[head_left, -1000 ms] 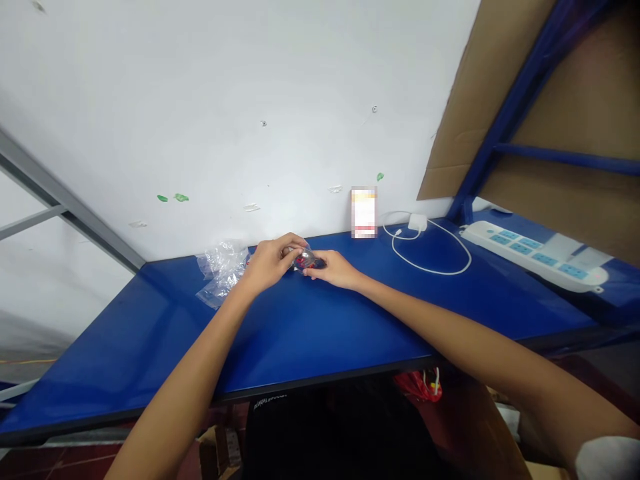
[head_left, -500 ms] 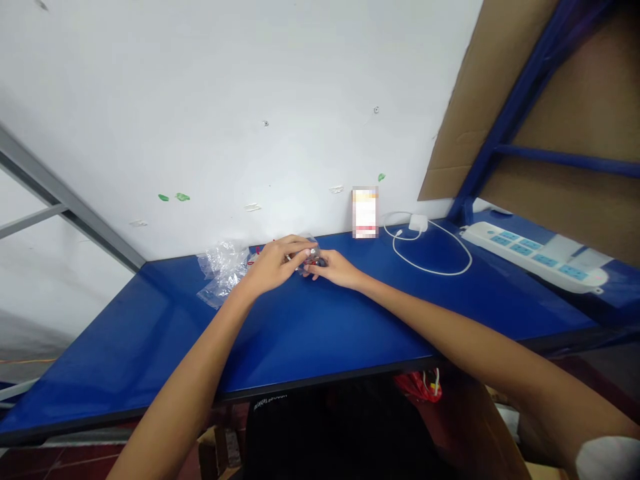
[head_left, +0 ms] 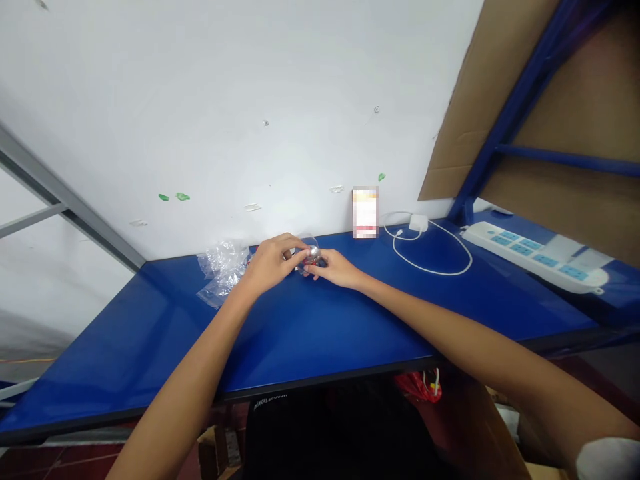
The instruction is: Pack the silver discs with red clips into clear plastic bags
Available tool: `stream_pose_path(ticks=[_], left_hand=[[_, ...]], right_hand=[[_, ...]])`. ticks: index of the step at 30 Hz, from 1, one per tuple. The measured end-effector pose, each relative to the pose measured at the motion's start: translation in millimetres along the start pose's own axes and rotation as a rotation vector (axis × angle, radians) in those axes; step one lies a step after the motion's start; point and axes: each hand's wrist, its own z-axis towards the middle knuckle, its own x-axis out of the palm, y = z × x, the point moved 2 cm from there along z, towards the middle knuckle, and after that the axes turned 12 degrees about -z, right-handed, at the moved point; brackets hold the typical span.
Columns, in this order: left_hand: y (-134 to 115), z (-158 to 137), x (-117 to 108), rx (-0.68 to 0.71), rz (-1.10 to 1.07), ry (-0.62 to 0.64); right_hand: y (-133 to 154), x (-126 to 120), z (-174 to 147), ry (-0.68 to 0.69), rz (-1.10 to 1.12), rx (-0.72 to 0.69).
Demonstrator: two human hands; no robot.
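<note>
Between my two hands, just above the blue table [head_left: 320, 327], is a small item with a shiny silver round part [head_left: 313, 253] and red and dark bits. Clear plastic seems to surround its upper side. My left hand [head_left: 274, 261] is closed, its thumb and fingers gripping the item from the left. From the right, my right hand [head_left: 339, 269] is closed around its lower side. The fingers hide much of the item, so its kind does not show. Crumpled clear plastic bags [head_left: 224, 267] lie just left of my left hand, with something reddish partly hidden behind that hand.
A blurred white card or box [head_left: 365, 213] stands against the wall. To the right lie a white charger [head_left: 419, 223] with a looped cable and a white power strip [head_left: 535, 257]. A blue metal frame [head_left: 493, 147] with cardboard rises at the right.
The left fingers have shifted slightly on the item, and more of its silver round part shows. The right hand has hardly moved.
</note>
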Motion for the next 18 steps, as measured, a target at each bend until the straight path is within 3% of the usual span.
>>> stream_pose_path(ticks=[8, 14, 18], left_hand=[[6, -1, -2, -0.102, 0.0, -0.089], [-5, -2, -2, 0.034, 0.039, -0.029], [-9, -4, -2, 0.107, 0.085, -0.149]], right_hand=[[4, 0, -3, 0.0, -0.069, -0.02], [5, -2, -1, -0.024, -0.058, -0.027], [7, -7, 1, -0.046, -0.075, -0.069]])
